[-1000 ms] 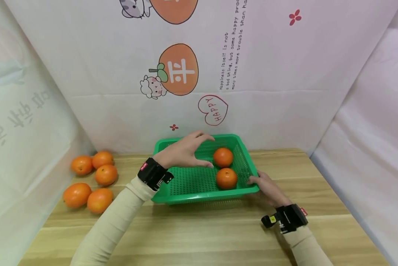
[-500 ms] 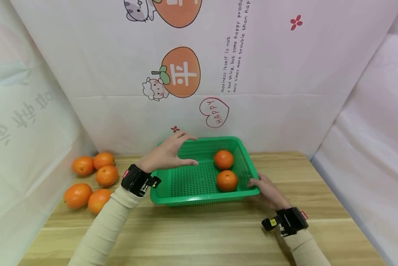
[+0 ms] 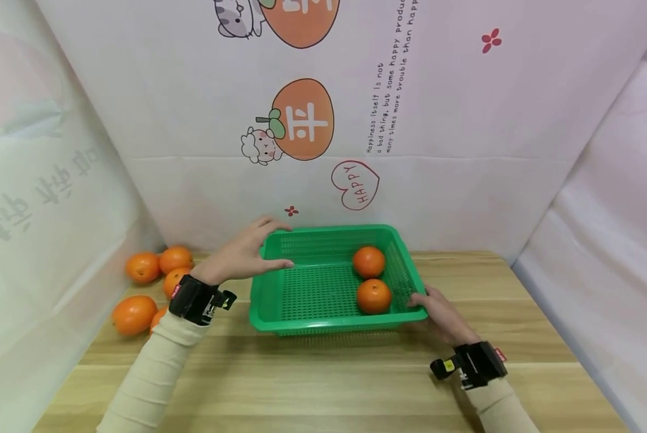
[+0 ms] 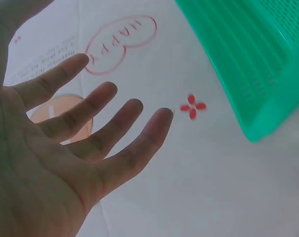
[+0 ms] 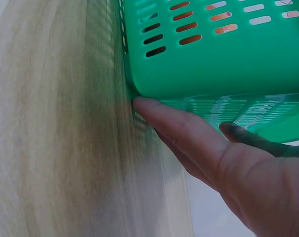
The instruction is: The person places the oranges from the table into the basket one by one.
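A green plastic basket stands on the table with two oranges inside, one orange behind the other orange, near its right wall. My left hand hovers at the basket's left side. Its fingers are spread and hold nothing; the left wrist view shows the bare palm. With the thumb over the rim, my right hand grips the basket's right front corner. Fingers of the right hand lie along the basket's outside in the right wrist view.
Several more oranges lie on the wooden table at the left, some partly hidden by my left arm. A printed white cloth hangs right behind the basket, with cloth walls at both sides.
My left hand has moved left, from above the middle of the basket to its left edge, still holding nothing. The right hand keeps its grip on the basket, and the oranges inside stay put.
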The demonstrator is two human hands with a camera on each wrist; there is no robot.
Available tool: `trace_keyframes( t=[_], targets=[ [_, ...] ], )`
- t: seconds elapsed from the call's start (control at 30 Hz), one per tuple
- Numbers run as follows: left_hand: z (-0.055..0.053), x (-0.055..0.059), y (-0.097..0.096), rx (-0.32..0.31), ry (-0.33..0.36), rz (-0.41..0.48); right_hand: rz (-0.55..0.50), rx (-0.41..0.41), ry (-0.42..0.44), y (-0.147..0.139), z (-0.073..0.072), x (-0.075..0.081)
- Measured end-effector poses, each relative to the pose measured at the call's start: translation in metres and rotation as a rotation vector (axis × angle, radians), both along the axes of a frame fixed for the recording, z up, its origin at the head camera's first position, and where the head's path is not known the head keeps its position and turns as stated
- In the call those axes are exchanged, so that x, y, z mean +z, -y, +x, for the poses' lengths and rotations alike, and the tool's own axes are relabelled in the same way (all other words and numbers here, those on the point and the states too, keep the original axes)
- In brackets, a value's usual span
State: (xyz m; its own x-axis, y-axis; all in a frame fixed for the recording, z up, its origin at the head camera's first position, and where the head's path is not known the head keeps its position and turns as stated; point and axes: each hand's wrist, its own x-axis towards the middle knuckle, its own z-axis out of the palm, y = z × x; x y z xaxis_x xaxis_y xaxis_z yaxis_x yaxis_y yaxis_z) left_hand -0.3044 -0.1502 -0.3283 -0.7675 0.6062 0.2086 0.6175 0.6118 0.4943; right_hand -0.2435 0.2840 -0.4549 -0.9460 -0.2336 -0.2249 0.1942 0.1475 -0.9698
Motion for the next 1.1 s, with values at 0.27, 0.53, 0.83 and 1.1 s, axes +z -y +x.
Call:
trace_keyframes(
  t=[0.27, 0.53, 0.83, 1.1],
  targets=[
    [0.003, -0.011, 0.032, 0.077, 0.02, -0.017, -0.01, 0.021, 0.013, -0.002, 0.002, 0.0],
    [0.01, -0.028, 0.064, 0.172, 0.016, -0.052, 0.0, 0.018, 0.008, -0.004, 0.0, 0.001],
    [0.02, -0.045, 0.091, 0.191, 0.037, -0.068, -0.015, 0.016, 0.016, -0.001, 0.0, -0.002],
    [0.023, -0.052, 0.109, 0.225, 0.016, -0.063, -0.027, 0.035, 0.005, -0.002, -0.003, 0.0]
  ],
)
